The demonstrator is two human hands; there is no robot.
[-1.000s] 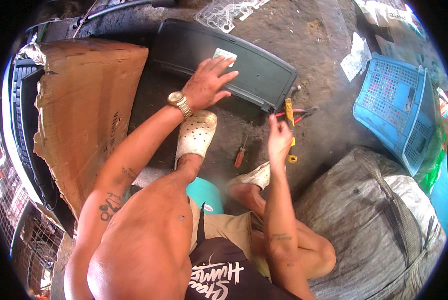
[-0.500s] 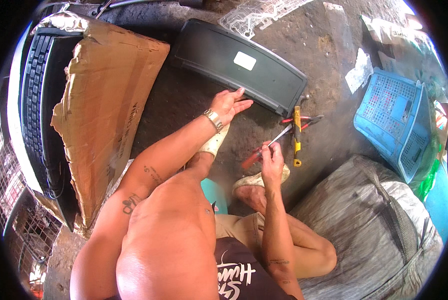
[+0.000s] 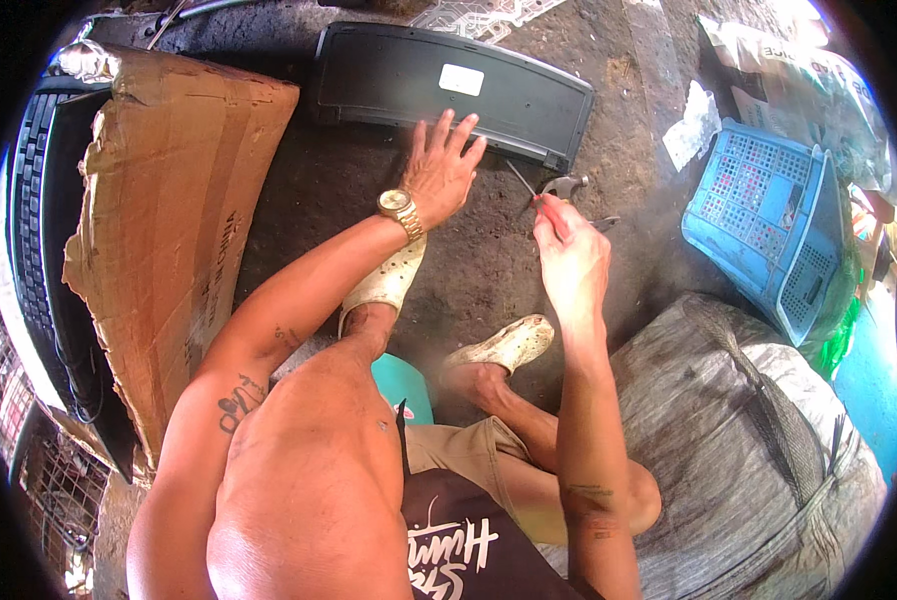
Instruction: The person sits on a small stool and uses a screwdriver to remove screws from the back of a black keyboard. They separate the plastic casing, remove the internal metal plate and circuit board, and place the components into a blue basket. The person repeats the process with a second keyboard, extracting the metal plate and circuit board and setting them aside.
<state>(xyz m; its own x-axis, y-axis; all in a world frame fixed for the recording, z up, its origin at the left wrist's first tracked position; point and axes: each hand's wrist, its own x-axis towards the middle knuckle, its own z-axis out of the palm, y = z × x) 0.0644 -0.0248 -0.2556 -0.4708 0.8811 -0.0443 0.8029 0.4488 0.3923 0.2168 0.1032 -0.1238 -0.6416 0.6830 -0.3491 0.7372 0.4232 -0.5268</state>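
A black keyboard [image 3: 394, 85] lies face down on the ground, its underside up with a white label on it. My left hand [image 3: 441, 178], wearing a gold-coloured watch, is palm down with fingers spread, fingertips on the keyboard's near edge. In my right hand [image 3: 574, 245] is a screwdriver [image 3: 522, 181], gripped by its red handle. Its metal shaft slants up and left toward the keyboard's near edge by the right end; contact cannot be made out. Just beyond that hand shows a hammer head [image 3: 566, 186]. Pliers [image 3: 609, 221] are mostly hidden behind it.
At the left, a torn cardboard box [image 3: 184, 190] stands beside a second black keyboard [image 3: 34, 210]. On the right are a blue plastic basket [image 3: 754, 215] and a big grey woven sack [image 3: 709, 440]. A clear patterned sheet [image 3: 479, 15] lies beyond the keyboard.
My left hand has turned palm down and spread its fingers on the keyboard's edge. My right hand has moved forward, now holding the screwdriver by its handle with the shaft toward the keyboard.
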